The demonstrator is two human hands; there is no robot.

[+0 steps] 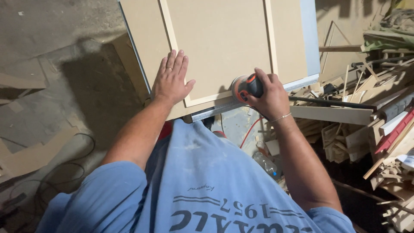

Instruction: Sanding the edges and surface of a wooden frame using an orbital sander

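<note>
Wood scraps (366,125) crowd the panel (224,43) beside the sander (246,87).

Both bare forearms reach forward from short blue sleeves. The left hand (171,79) lies flat, palm down, fingers together and straight, thumb spread toward the right hand, a ring on one finger. The right hand (268,95) is curled in a closed grip, knuckles up, a thin bracelet at its wrist.

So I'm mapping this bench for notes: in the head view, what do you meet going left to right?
Cable on the floor → left hand flat on the panel → orange sander → right hand → scrap wood pile.
</note>
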